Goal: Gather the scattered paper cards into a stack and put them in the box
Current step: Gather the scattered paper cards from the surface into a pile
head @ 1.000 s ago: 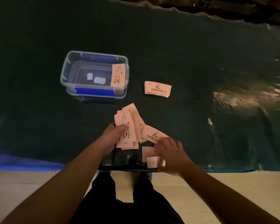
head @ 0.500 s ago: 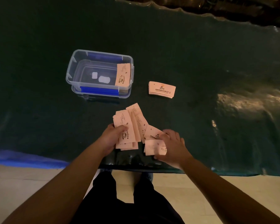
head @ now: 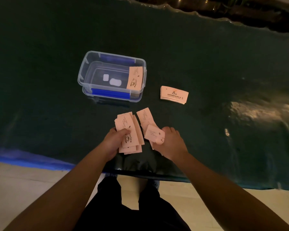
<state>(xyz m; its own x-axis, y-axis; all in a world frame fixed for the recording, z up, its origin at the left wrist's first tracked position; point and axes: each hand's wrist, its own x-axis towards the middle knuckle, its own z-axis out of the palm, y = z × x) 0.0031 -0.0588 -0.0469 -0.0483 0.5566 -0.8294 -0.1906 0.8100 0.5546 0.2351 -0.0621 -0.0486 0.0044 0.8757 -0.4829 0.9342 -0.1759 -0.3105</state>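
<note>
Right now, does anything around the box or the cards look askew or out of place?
One card leans tilted against the right inner wall of the clear box, not flat. The bundle in the left hand is fanned, edges uneven. A separate stack lies right of the box, outside it.

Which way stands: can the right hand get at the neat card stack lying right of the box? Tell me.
Probably yes. The card stack lies alone on the dark mat, nothing between it and the right hand. But that hand already holds cards, so it should pass those to the left hand first.
</note>
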